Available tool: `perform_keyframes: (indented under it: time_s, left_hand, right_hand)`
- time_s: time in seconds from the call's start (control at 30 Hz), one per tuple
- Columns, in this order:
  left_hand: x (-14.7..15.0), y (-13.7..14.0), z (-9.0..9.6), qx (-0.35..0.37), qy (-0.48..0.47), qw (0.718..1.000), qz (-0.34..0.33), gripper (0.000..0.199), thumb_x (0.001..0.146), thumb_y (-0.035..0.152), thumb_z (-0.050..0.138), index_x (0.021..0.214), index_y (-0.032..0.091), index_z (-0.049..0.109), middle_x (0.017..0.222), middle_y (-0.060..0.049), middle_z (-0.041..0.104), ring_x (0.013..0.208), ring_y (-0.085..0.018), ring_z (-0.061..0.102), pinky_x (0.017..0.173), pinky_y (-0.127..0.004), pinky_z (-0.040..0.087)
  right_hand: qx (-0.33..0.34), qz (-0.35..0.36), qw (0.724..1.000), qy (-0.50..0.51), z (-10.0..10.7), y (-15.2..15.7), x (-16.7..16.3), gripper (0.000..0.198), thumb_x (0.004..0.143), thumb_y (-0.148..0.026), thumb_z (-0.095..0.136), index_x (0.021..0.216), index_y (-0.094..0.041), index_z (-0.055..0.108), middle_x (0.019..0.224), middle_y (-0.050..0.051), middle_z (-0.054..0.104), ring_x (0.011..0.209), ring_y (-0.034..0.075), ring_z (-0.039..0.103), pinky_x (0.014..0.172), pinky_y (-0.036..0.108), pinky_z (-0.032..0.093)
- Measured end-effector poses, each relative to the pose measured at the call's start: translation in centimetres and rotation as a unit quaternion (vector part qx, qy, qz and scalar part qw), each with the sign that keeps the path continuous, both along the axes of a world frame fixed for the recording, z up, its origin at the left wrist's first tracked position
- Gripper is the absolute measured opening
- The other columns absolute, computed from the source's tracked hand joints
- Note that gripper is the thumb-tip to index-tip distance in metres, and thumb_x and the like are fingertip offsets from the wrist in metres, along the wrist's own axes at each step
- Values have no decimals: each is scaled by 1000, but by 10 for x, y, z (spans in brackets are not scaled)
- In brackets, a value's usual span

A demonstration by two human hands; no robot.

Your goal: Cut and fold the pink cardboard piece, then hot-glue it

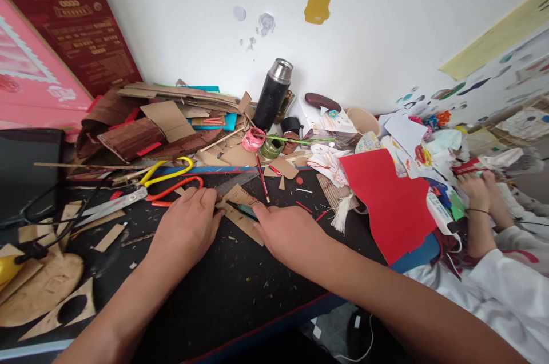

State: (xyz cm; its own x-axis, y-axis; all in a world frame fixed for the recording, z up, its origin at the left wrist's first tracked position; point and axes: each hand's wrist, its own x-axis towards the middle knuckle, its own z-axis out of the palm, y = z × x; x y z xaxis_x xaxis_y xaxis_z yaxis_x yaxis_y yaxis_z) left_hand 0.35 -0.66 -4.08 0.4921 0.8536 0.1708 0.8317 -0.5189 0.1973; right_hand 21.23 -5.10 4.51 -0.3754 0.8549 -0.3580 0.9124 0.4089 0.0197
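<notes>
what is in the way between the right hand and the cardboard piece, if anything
Only the slim dark tool, which the right hand holds over the cardboard piece; nothing else visible stands between them. The left hand is at the piece's left end, not in between.

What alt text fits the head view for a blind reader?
A bare right hand holds a slim dark-green tool over flat brown cardboard, the bare left hand at its edge, on a cluttered black tabletop. Metal scissors with yellow and orange handles lie left, a red sheet right.

Head camera (worn); looks forward, down over table point(249, 290); close
</notes>
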Motion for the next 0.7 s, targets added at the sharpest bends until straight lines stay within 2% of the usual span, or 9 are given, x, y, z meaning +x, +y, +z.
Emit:
perform_keyframes:
  time_s: [0.13, 0.33, 0.43, 0.53, 0.7]
  left_hand:
    - [-1, 0, 0, -6, -1, 1000, -7, 10, 96, 23, 49, 97, 20, 58, 96, -14, 69, 96, -35, 63, 89, -48, 53]
    - [1, -2, -1, 8, 22, 1000, 5, 11, 96, 22, 47, 97, 20, 58, 96, -15, 67, 97, -36, 62, 89, -49, 52]
    - [0, -2, -2, 20, 13, 1000, -2, 11, 96, 23, 48, 96, 19, 58, 92, -16, 66, 94, -36, 62, 86, -49, 53]
    - [-1, -2, -4, 35, 5, 999, -5, 10, 96, 23, 49, 96, 18, 58, 91, -15, 66, 93, -35, 62, 85, -48, 53]
    - [-1, -2, -6, 39, 1, 999, -5, 8, 96, 23, 50, 96, 19, 56, 94, -15, 67, 94, -35, 62, 86, -48, 53]
  right_hand:
    - [-2, 22, 1000, -18, 3, 1, -5, 33, 100, -11, 53, 132, -8, 60, 91, 14, 77, 80, 27, 77, 62, 33, 55]
    - [-26, 16, 999, -20, 13, 7, -12, 27, 96, -8, 57, 123, -8, 63, 87, 14, 77, 80, 27, 78, 65, 33, 57]
    - [-41, 20, 999, -30, 17, 8, -16, 36, 96, -6, 57, 132, -5, 61, 94, 17, 78, 82, 28, 79, 65, 34, 59]
    - [-50, 28, 997, -48, 18, 7, -18, 52, 96, -5, 57, 147, -1, 52, 99, 19, 78, 83, 29, 79, 65, 37, 60]
    - [-40, 33, 998, -34, 15, 7, -15, 42, 98, -8, 55, 140, -3, 58, 94, 17, 78, 81, 27, 78, 65, 35, 59]
